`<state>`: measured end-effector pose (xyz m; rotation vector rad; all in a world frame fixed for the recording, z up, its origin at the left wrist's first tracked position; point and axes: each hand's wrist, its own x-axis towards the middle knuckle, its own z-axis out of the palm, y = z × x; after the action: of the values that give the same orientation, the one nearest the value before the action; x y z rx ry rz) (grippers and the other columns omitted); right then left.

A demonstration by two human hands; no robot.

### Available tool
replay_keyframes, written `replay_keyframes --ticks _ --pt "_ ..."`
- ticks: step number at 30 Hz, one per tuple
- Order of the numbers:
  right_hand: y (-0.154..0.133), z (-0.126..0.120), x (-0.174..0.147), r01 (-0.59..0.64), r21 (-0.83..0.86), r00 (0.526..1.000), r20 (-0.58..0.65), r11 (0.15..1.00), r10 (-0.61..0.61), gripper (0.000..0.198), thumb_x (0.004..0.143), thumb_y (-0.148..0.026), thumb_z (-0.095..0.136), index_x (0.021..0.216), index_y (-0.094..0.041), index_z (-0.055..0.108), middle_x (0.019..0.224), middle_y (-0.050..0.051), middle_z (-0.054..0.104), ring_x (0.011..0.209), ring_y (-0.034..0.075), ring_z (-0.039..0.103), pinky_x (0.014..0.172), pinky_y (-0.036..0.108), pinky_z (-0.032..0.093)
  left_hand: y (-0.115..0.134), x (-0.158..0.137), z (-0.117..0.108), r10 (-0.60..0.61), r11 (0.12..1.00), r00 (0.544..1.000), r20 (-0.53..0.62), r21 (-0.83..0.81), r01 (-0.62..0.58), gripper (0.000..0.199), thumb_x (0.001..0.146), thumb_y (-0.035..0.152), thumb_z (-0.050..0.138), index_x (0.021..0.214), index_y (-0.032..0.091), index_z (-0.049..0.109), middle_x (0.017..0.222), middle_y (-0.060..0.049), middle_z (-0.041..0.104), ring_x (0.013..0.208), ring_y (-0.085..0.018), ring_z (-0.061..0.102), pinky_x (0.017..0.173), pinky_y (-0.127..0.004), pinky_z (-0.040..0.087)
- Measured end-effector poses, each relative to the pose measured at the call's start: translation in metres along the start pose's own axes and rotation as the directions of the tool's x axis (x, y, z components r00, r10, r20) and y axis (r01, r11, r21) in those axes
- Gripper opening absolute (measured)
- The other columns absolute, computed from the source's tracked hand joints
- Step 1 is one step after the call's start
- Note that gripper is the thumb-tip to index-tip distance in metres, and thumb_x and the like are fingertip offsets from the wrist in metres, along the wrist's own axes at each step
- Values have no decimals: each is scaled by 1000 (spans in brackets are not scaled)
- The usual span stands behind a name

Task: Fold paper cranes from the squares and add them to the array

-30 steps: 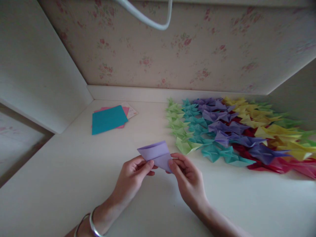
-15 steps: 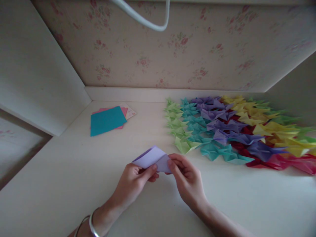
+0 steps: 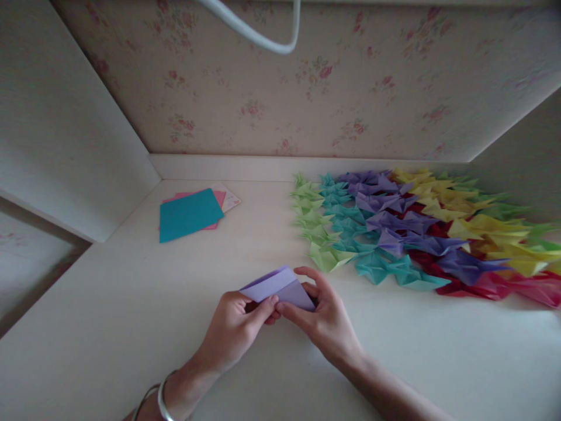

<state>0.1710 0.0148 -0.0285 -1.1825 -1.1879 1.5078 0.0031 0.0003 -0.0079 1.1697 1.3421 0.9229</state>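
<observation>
A folded sheet of lilac origami paper (image 3: 280, 288) is held between my two hands, over the white tabletop, with a crease running across it. My left hand (image 3: 240, 320) pinches its lower left edge, thumb on top and fingers underneath. On the other side, my right hand (image 3: 323, 313) grips the right part, its thumb along the lower edge close to the left thumb. The right index finger is arched by the upper right corner. Some fingers of both hands are hidden behind the paper.
A teal sheet (image 3: 190, 214) lies on pink (image 3: 214, 225) and patterned paper (image 3: 232, 200) at the back left. Rows of folded paper figures (image 3: 388, 221) in green, teal, purple, yellow and red cover the right of the table (image 3: 131, 310). A white cable (image 3: 252, 32) hangs above.
My right thumb has slid left along the paper's lower edge, and the right index finger has lifted and arched. The lilac paper has tilted and shows more of its creased right part.
</observation>
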Motion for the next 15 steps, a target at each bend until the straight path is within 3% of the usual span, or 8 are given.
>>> replay_keyframes --ticks 11,15 --pt "-6 -6 6 -118 46 993 8 992 117 56 70 -35 84 116 -17 58 66 -2 73 60 16 68 58 25 51 -4 0 1 17 1000 999 -43 11 -16 25 84 39 70 72 19 80 69 -7 79 66 -23 74 61 -26 57" --pt "-7 -12 12 -134 52 991 -23 990 135 53 69 -35 85 114 -16 62 63 -2 73 57 16 69 58 26 54 -5 1 -1 16 999 990 -140 32 -12 26 84 41 71 72 19 79 70 -7 80 68 -22 75 63 -25 58"
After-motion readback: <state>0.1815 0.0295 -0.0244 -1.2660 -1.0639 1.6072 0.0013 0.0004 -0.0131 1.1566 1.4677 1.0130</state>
